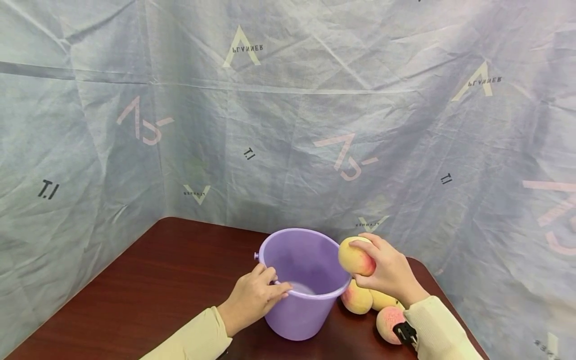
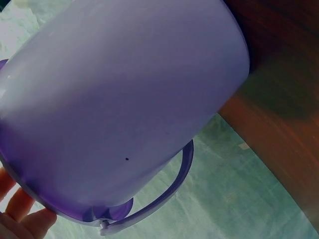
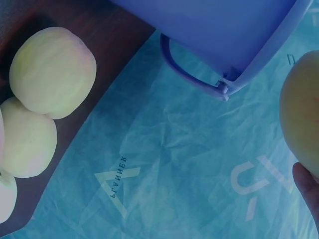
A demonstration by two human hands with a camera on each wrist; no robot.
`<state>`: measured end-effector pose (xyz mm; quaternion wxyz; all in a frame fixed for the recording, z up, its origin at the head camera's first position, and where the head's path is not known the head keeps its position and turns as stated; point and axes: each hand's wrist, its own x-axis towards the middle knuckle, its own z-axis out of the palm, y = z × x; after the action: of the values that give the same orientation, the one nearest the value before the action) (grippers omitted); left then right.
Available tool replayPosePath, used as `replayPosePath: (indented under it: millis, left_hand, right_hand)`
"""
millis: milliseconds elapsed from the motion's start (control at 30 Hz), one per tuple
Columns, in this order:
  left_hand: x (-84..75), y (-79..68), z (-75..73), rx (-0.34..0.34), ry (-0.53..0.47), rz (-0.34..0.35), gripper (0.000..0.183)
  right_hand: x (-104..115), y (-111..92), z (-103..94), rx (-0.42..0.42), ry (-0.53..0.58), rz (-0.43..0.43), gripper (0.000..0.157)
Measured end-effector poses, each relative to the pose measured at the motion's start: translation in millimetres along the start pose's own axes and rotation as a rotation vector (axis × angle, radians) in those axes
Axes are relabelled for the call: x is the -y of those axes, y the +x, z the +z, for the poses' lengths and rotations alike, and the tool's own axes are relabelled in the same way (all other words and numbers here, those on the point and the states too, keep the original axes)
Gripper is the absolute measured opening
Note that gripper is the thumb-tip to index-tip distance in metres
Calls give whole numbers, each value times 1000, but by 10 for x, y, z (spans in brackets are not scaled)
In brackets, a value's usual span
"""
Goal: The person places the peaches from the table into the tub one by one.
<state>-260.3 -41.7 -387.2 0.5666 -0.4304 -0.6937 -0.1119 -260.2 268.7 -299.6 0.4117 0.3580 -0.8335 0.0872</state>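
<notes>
A purple bucket (image 1: 299, 320) stands upright on the table. My left hand (image 1: 252, 295) grips its near left rim, and those fingers (image 2: 37, 221) show at the rim in the left wrist view. My right hand (image 1: 388, 267) holds a yellow and red peach (image 1: 353, 256) just above the bucket's right rim. That peach (image 3: 304, 109) is cut off by the edge of the right wrist view. Below the right hand lie another peach (image 1: 357, 298), a pinkish peach (image 1: 389, 322) partly covered by the sleeve, and a yellow fruit (image 1: 384, 301) partly hidden behind them.
The dark red-brown table (image 1: 135, 300) extends to the left of the bucket. Grey printed cloth (image 1: 288, 125) hangs around its far and side edges. The bucket's purple handle (image 2: 169, 186) hangs down on the far side.
</notes>
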Motion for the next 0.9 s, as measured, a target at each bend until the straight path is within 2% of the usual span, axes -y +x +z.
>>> replayPosePath:
  millis: [400, 667, 800, 900]
  left_hand:
    - [-7, 0, -4, 7, -10, -1, 39]
    - [-14, 5, -6, 3, -35, -14, 38]
    - [-11, -4, -10, 13, -38, -17, 38]
    - [-5, -12, -17, 18, -34, -19, 38]
  right_hand:
    - [63, 67, 100, 23, 26, -6, 60]
    - [129, 99, 156, 41, 73, 43, 59]
    - [165, 138, 184, 82, 82, 61, 58]
    - [202, 190, 193, 143, 106, 83, 59]
